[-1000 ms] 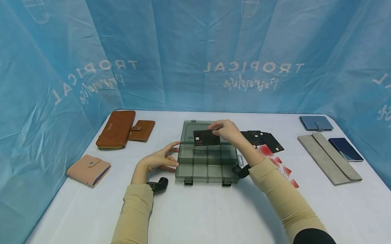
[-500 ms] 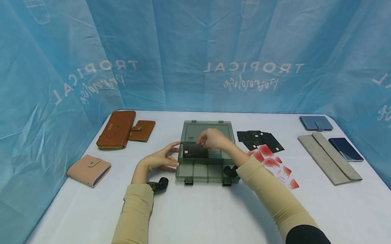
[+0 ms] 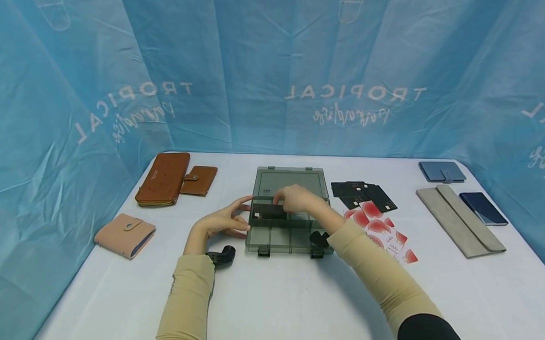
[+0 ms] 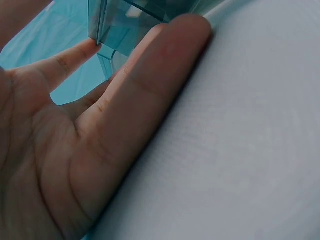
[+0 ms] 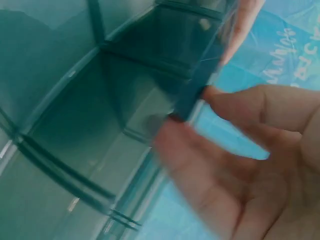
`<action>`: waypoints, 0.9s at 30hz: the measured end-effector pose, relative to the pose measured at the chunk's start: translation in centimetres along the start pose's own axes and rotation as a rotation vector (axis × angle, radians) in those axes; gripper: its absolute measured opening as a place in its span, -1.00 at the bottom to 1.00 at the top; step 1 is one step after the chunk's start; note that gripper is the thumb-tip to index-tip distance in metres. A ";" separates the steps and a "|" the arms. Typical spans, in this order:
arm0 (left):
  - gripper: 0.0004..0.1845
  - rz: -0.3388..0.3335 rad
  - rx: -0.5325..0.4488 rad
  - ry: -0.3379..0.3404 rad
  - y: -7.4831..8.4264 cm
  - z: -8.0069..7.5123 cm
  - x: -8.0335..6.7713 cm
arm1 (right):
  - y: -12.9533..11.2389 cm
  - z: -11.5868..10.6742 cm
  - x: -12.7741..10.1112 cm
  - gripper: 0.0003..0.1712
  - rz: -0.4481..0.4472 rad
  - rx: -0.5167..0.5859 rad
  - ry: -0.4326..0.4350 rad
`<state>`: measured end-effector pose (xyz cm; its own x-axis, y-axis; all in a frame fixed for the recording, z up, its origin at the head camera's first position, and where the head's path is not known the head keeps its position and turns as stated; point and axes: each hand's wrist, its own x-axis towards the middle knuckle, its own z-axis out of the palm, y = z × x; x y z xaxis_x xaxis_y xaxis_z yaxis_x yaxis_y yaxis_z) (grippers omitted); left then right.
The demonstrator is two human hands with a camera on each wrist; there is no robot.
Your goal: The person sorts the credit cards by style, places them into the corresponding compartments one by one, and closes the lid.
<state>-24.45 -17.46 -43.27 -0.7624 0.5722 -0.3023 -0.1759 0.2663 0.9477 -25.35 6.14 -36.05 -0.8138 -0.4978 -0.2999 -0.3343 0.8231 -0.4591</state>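
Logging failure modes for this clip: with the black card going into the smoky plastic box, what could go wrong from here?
1. The right hand pinches the black VIP card by one end over a back-left compartment of the smoky translucent plastic organiser box; it may catch on a divider and stand tilted.
2. The left hand only touches the box's left corner with straight fingers, so the box may slide on the white table.
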 end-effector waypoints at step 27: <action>0.04 0.007 0.000 -0.007 -0.2 -0.1 0.2 | 2.9 -0.7 -0.2 -0.45 0.061 0.260 -0.239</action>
<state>-24.61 -17.45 -43.48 -0.7590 0.5799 -0.2960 -0.1704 0.2618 0.9500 -26.47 8.81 -36.70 -0.6843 -0.5247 -0.5064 -0.1308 0.7715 -0.6226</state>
